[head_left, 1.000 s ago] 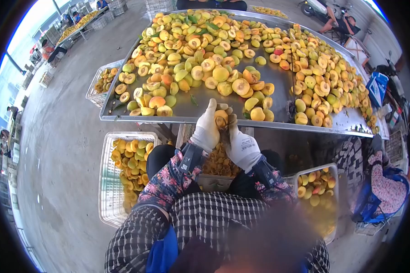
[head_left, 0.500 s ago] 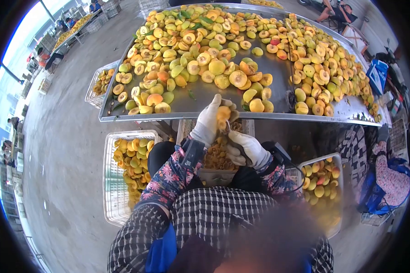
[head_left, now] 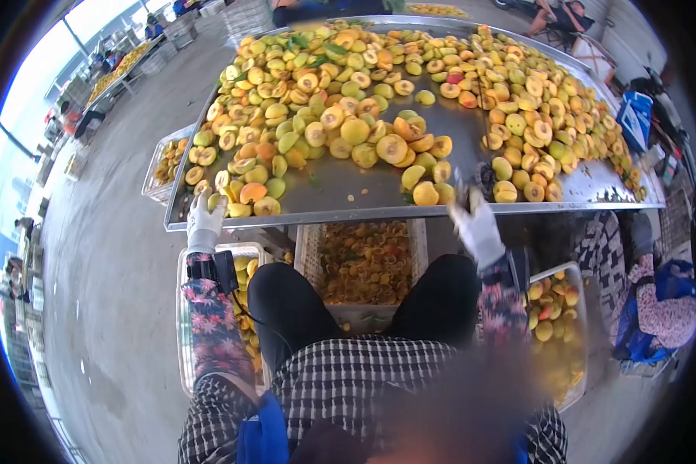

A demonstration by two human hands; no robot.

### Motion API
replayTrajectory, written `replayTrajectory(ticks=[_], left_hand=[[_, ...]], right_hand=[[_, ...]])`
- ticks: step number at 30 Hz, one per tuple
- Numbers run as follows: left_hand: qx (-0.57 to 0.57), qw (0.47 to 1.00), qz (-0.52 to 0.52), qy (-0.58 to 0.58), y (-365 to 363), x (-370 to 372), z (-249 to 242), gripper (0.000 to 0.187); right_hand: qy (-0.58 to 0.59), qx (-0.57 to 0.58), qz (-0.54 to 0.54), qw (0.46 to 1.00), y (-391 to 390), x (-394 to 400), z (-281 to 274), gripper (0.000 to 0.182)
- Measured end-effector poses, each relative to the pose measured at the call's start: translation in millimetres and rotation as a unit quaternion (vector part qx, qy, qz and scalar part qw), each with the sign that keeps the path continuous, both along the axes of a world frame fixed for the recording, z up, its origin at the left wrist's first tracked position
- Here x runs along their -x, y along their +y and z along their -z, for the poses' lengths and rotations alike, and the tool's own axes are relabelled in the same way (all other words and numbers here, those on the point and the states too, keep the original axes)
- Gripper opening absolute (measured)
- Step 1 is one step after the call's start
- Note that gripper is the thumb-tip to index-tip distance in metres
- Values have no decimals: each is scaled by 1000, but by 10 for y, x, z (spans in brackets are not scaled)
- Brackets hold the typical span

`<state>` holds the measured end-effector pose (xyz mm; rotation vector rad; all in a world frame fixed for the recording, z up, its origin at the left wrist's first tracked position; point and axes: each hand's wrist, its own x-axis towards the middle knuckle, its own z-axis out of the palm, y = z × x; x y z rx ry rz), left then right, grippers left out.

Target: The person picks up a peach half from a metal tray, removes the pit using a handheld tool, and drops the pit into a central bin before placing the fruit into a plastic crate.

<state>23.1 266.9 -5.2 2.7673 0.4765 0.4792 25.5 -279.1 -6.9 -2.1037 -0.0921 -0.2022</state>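
The left hand (head_left: 206, 220) closes on a peach half (head_left: 216, 203) at the metal table's (head_left: 348, 203) near-left edge (soft, slippery; best cupped by the skin). The right hand (head_left: 478, 226) apparently grips a small knife (head_left: 469, 203).

A white plastic mesh crate of yellow peach halves (head_left: 184, 340) stands on the grey concrete floor (head_left: 108, 255) at the left, and a second white crate of whole yellow and red peaches (head_left: 568, 309) stands at the right beside a seated co-worker in a pink floral sleeve (head_left: 661, 313). Between them, under the near edge of the surface, a pale tray (head_left: 363, 313) is filled with brownish peach pits, while another white crate of fruit (head_left: 158, 162) sits off the left corner. A blue bag (head_left: 632, 120) lies past the right edge, and a further long surface heaped with fruit (head_left: 120, 66) shows far off at the upper left.
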Motion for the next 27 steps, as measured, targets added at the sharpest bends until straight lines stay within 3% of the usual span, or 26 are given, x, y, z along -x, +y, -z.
replayTrajectory(ticks=[1, 5, 7, 8, 9, 11, 13, 16, 17, 19, 20, 22, 23, 24, 27], left_hand=[[8, 1000, 6, 15, 38, -108, 62, 61], [35, 996, -5, 77, -364, -325, 152, 63], [-1, 991, -3, 136, -591, -368, 110, 64], [44, 986, 34, 157, -648, -405, 36, 63], [110, 982, 81, 131, -630, -486, 159, 60], [74, 989, 89, 94, -844, -541, 234, 56], [157, 959, 237, 1, -974, -591, 234, 50], [109, 960, 236, -105, -1098, -467, 33, 50], [144, 958, 218, -121, -1127, -400, -54, 47], [294, 928, 209, -95, -1145, -310, -109, 43], [285, 931, 209, -96, -1132, -321, -37, 42], [301, 922, 220, -101, -1133, -375, 180, 40], [263, 925, 251, -112, -1265, -317, 27, 39], [308, 911, 253, -104, -1343, -329, 53, 38], [377, 878, 286, -76, -1532, -334, 94, 34]], right_hand=[[-54, 100, 59, 992, -111, -234, 54, 29], [61, 303, 49, 950, -1, -703, -111, 31], [55, 298, 20, 953, 175, -846, 25, 30], [54, 272, -14, 961, 315, -908, 122, 32], [53, 245, -47, 967, 482, -933, 200, 35], [-13, 148, -101, 984, 959, -891, 241, 38], [-17, 90, -152, 984, 1301, -859, -4, 41], [-105, 85, -60, 989, 1153, -1152, -225, 37], [-146, 71, -16, 987, 1041, -1294, -276, 36], [-50, 104, 90, 989, 845, -1667, -283, 39], [-32, 164, 111, 980, 745, -1960, -63, 45], [-9, 229, 67, 971, 730, -1942, -137, 50], [0, 261, 44, 964, 759, -1915, -243, 53], [60, 268, 28, 961, 774, -1906, -362, 57], [85, 309, 7, 947, 757, -1964, -351, 56]])
